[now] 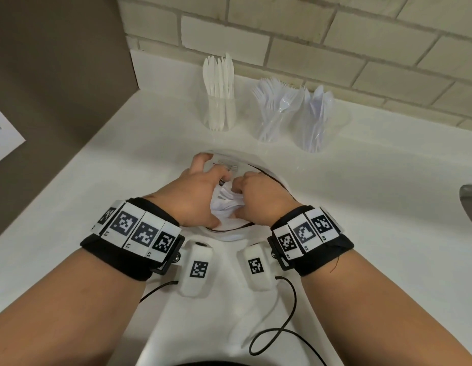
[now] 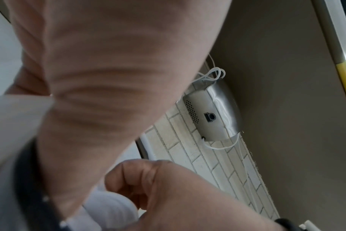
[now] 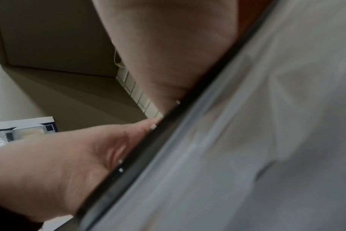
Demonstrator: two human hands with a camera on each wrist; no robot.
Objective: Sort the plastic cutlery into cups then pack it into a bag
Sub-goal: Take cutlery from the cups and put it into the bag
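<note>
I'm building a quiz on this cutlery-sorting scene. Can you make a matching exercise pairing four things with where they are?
Things:
1. cup of knives
2. cup of forks
3. cup of spoons
4. clear bag

Places:
A. middle of the row by the brick wall
B. under both hands, nearest the person
C. left end of the row
D. right end of the row

Pairs: 1-C, 2-A, 3-D, 4-B. The left hand and right hand both grip the bag.
</note>
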